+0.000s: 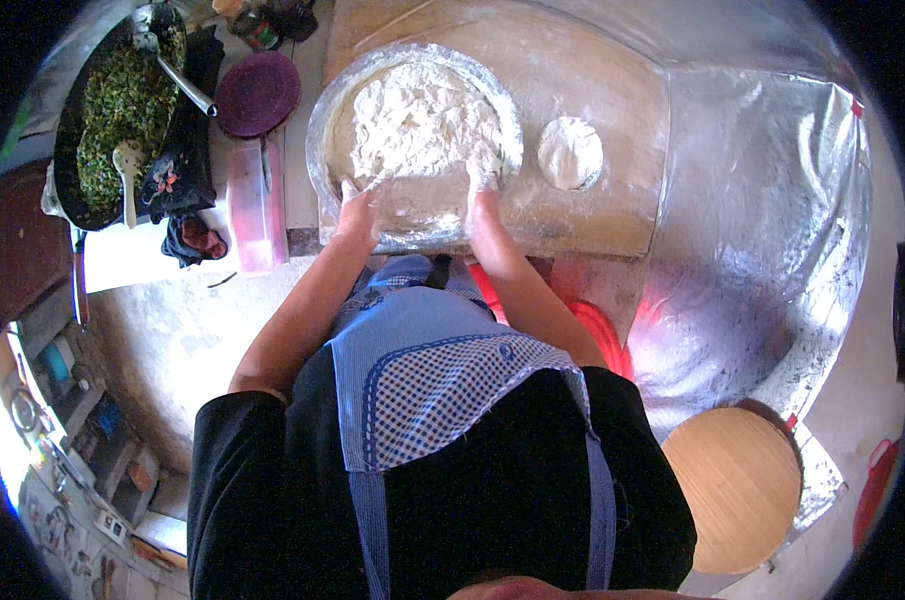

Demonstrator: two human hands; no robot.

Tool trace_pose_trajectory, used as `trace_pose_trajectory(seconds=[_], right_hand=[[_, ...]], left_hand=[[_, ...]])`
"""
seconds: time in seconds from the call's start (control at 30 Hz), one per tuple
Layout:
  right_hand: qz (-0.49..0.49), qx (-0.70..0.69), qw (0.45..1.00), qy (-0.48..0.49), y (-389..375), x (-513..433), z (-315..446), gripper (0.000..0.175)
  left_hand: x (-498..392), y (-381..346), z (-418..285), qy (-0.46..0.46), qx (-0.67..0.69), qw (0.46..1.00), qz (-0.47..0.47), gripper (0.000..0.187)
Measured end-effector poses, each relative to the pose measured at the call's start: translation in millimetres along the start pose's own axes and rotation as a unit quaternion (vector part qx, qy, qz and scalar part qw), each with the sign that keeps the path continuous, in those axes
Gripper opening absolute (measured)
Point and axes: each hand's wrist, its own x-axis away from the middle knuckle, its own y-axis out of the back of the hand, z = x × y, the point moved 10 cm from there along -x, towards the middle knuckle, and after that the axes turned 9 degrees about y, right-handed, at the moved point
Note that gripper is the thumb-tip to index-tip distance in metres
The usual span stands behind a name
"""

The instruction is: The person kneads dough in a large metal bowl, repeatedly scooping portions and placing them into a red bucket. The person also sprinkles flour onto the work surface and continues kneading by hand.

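Note:
A wide, floury metal basin [318, 112] stands on a wooden board [625, 112] before me. Shaggy, lumpy flour dough [426, 112] fills its far part, with bare basin bottom on the near side. My left hand [356, 204] is inside the near left of the basin, its floury thumb up and its fingers hidden low by the dough's edge. At the near right, my right hand [484, 184], coated in flour, touches the dough's edge; its fingertips are buried or hidden. A small bowl of flour [570, 153] sits on the board to the right of the basin.
To the left are a pan of chopped green filling [111, 112] with a metal ladle [186, 86] and a white spoon [128, 184], a purple round lid [257, 94] and a pink lidded box [255, 210]. Foil-like sheeting [745, 187] covers the right side; a round wooden board [734, 491] lies lower right.

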Motion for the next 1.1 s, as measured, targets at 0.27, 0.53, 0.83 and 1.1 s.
trace_pose_trajectory(seconds=[0.27, 0.53, 0.83, 1.1], right_hand=[[-0.021, -0.143, 0.944, -0.298, -41.5, 45.1, -107.1, 0.056], [0.205, 0.095, 0.969, -0.096, -87.7, -3.3, 11.3, 0.040], [0.517, 0.536, 0.625, 0.233, -168.2, -2.2, 113.9, 0.032], [0.509, 0.499, 0.647, 0.272, -188.1, -74.2, 61.5, 0.056]], left_hand=[[-46.1, 15.6, 17.4, -0.013, 0.028, 0.987, -0.158, 0.033], [3.1, -52.4, -41.5, -0.108, -0.018, 0.994, -0.001, 0.031], [44.9, -46.9, -29.9, -0.029, 0.041, 0.998, 0.024, 0.039], [-13.8, 12.7, 21.4, 0.009, 0.112, 0.991, -0.069, 0.041]])
